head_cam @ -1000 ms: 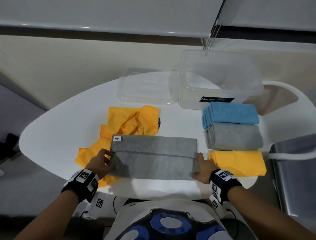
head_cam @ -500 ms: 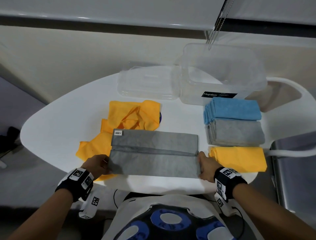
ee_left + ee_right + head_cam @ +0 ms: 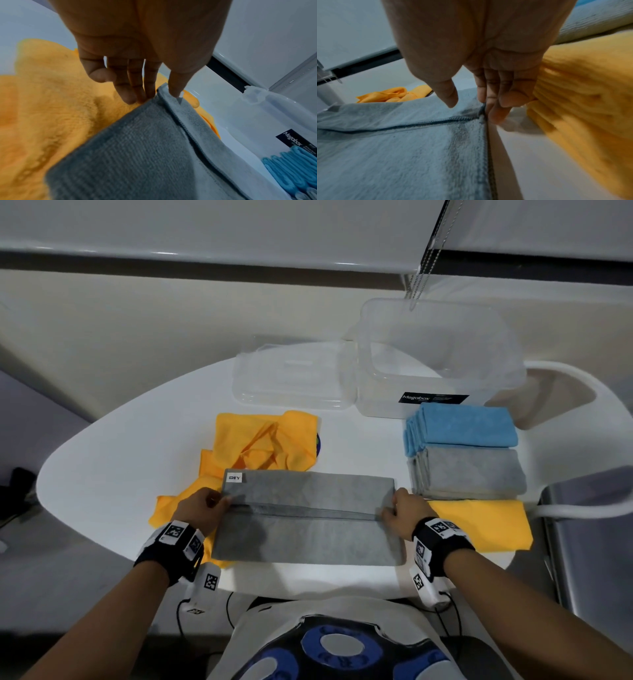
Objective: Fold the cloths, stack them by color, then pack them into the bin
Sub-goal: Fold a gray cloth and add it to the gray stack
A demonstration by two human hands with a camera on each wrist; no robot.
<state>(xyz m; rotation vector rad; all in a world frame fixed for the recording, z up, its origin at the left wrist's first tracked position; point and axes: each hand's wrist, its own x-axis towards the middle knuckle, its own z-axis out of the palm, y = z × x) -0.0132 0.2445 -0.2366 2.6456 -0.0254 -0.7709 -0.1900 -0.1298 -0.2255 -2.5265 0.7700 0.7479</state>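
White table (image 3: 102,467) against a pale wall, clear bin (image 3: 442,364) at the back.
Left hand (image 3: 202,506) and right hand (image 3: 406,511) each pinch an end of the grey cloth (image 3: 308,529), lying flat at the near edge.

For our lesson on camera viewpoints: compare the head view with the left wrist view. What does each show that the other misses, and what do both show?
Only the head view shows the right hand, the folded grey stack, the folded yellow cloth and the clear lid.

Only the left wrist view shows the left hand's fingers at the grey cloth's hem, thumb on top.

Both show the left hand, grey cloth, loose yellow cloths, blue stack and bin.
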